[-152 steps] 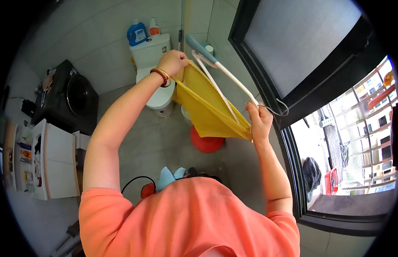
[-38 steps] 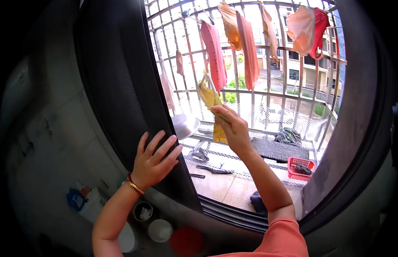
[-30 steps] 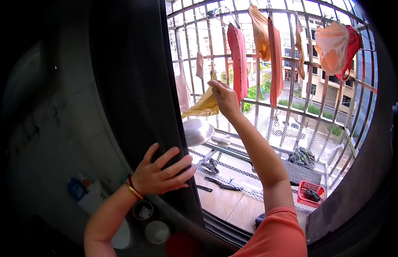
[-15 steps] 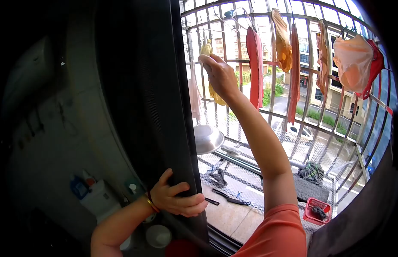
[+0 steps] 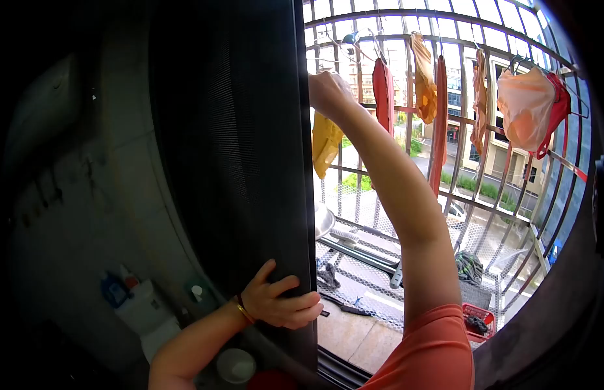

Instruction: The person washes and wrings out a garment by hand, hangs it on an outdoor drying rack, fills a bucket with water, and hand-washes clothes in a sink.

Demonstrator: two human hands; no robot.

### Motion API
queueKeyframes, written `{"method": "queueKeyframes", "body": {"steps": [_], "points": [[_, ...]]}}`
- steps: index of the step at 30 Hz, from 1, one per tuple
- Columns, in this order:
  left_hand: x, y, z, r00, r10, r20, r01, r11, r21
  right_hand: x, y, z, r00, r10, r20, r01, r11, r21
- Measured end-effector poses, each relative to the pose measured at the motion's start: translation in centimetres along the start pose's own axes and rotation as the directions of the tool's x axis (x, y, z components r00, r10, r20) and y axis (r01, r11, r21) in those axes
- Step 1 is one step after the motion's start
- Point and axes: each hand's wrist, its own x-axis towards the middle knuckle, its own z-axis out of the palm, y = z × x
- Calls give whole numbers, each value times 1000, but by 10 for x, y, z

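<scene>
The yellow cloth (image 5: 327,144), earlier held indoors, now hangs outside below the raised right hand (image 5: 330,91); the left hand (image 5: 281,303) has left it for the window frame (image 5: 285,195) (fingers at its edge).

- The right hand (image 5: 331,91) had its fingertips hidden behind the dark panel (image 5: 269,162).
- The yellow cloth (image 5: 326,146) had its top covered.
- The metal basin (image 5: 324,221) was mostly hidden.

"What stands by the toilet (image 5: 144,308)?"
"A blue bottle (image 5: 113,291) — dimly lit."
"And outside?"
"A red basket (image 5: 477,311) holding something dark (image 5: 475,324) — and a peach garment (image 5: 523,104) hanging beside a red one (image 5: 560,107)."
</scene>
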Motion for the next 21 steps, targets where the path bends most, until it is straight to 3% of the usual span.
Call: {"method": "queueKeyframes", "body": {"steps": [3,6,11,12,13,17,21], "points": [[-1,1,-2,1000,-1,7,1,999,-35,-20,-8,-20,999,-37,-18,35,993,-112],[0,4,-6,999,-20,24,22,998,-57,-31,-3,-27,985,-82,-152,86,996,19],[9,15,-15,997,-27,73,31,999,-45,-43,-20,-34,996,-48,-70,54,996,77],[12,21,-18,993,-96,75,99,994,-48,-42,-21,-30,993,-91,-78,83,992,-95],[14,23,-17,992,-97,75,101,994,-41,-40,-17,-26,958,-205,-198,174,971,-164],[14,23,-22,989,-93,113,95,995,-8,-11,4,-22,971,-165,-171,147,982,-117],[11,22,-20,988,-98,120,100,995,-8,22,11,-10,956,-144,-255,163,985,58]]}}
